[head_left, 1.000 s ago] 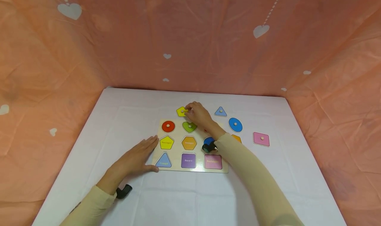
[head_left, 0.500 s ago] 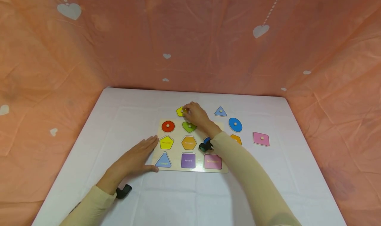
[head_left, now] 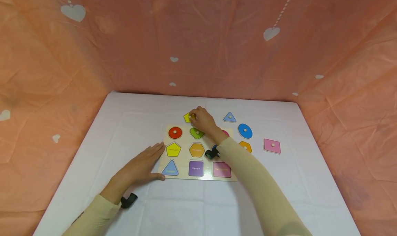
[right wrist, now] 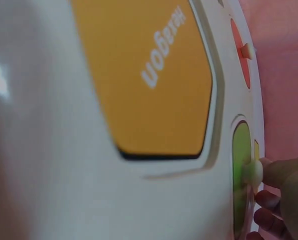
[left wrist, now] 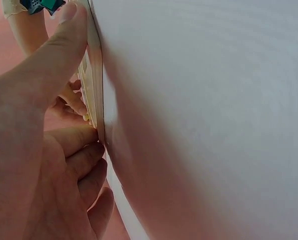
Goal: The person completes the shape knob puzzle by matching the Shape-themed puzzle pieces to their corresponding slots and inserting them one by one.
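Observation:
A yellow pentagon puzzle piece lies on the table just beyond the far edge of the puzzle board. My right hand reaches across the board and pinches the piece's small knob with thumb and fingers; the hand covers its right side. In the right wrist view, the fingers are partly behind the green heart piece. My left hand lies at the board's left edge, fingers extended and touching it. The left wrist view shows thumb and fingers against the board's side.
A red circle piece sits in the board. Pentagon, hexagon, triangle, square and rectangle spots show printed names. Right of the board lie a blue triangle, blue oval, orange piece and pink rectangle.
My right hand has shifted slightly left over the yellow pentagon, its fingers closing in on the knob. The wrist and forearm moved left too. My left hand stays put.

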Demonstrator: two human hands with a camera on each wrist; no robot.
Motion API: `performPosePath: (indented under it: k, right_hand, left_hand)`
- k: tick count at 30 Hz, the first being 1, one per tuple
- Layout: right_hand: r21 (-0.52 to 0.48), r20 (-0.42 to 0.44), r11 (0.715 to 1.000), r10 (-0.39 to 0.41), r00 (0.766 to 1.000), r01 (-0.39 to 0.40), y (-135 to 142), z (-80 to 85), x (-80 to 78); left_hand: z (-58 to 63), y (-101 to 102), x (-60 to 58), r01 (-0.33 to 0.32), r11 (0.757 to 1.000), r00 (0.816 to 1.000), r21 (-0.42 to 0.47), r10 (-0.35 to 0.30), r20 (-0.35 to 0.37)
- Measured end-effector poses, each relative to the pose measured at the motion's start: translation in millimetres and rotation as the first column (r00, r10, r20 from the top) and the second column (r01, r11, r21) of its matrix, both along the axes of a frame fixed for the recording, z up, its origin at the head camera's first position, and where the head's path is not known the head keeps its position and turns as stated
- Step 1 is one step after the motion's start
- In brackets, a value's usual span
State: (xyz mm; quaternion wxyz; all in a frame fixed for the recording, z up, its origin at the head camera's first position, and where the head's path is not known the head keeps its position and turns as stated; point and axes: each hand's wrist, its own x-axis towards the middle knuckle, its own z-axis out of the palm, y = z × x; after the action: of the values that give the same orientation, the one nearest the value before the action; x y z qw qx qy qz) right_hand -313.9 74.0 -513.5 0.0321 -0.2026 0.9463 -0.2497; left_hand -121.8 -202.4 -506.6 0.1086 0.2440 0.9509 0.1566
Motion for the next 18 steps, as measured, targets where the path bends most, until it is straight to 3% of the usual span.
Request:
performPosePath:
  k: [10, 18]
  right_hand:
    - [0.020, -0.055, 0.999, -0.027, 0.998, 0.028, 0.4, -1.4, 0.2]
    - [0.001, -0.071, 1.000, -0.018, 0.997, 0.018, 2.9, 7.0, 4.9]
  left_hand:
    - [-0.9, 0.7, 0.0, -0.008, 1.000, 1.000, -0.007, 0.008, 0.006]
    - [0.9, 1.5, -0.1, -0.013, 1.000, 1.000, -0.005, 0.013, 0.012]
